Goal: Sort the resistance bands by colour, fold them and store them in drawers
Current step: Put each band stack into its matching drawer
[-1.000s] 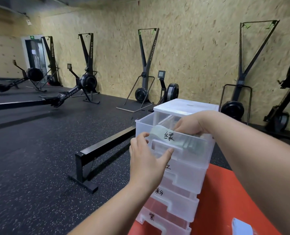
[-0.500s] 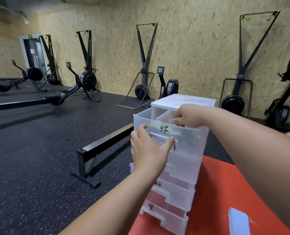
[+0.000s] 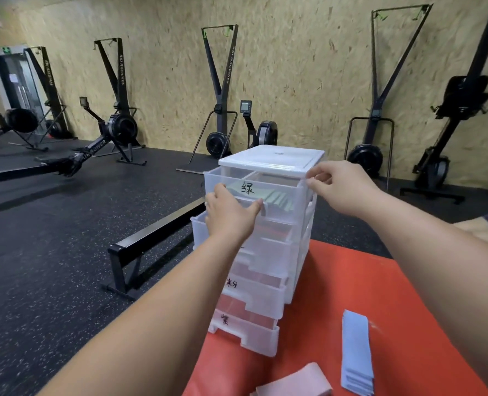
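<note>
L hand [image 3: 231, 212] gripping front handle of top drawer [image 3: 282, 218], drawer part-open. Green bands [image 3: 277, 197] inside, just behind L fingers: pale green, folded flat, stacked. R hand [image 3: 337, 187] w/ fingers curled at drawer's rt top corner; pinching or only touching, can't tell. Blue band [image 3: 355, 347] folded on red surface [image 3: 379, 281].

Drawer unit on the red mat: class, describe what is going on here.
A person's left hand grips the front of the open top drawer, which holds folded green bands. The right hand touches the top corner of the drawer unit. A folded blue band and a pink band lie on the red mat.
</note>
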Demonstrator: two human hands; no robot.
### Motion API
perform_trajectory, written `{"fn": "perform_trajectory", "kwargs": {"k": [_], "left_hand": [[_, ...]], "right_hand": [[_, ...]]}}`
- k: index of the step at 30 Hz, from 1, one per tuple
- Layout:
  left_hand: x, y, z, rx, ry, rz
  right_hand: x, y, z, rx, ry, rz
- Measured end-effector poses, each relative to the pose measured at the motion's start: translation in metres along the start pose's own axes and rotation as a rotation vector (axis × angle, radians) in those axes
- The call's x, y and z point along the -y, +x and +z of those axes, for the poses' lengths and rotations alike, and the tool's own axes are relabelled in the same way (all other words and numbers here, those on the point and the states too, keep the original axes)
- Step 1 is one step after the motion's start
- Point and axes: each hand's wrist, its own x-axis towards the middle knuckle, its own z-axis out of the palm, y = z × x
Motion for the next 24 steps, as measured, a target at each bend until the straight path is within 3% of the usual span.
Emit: {"fn": "perform_trajectory", "kwargs": {"k": [4,10,13,20,24], "left_hand": [[-0.005,-0.030,0.000,-0.016,-0.051,0.090],[-0.014,-0.125,0.028,0.064,-0.143,0.533],[-0.012,-0.168,0.051,0.193,-0.170,0.672],[0.035,-0.225,0.126,0.605,0.006,0.494],[0.065,-0.231,0.160,0.723,0.126,0.357]], "right_hand": [[-0.037,-0.047,-0.004,0.033,-0.030,0.064],[-0.105,-0.132,0.020,0.154,-0.037,0.197],[-0.138,-0.171,0.036,0.227,-0.051,0.266],[-0.202,-0.240,0.081,0.369,-0.076,0.406],[-0.227,-0.247,0.106,0.423,-0.078,0.430]]}}
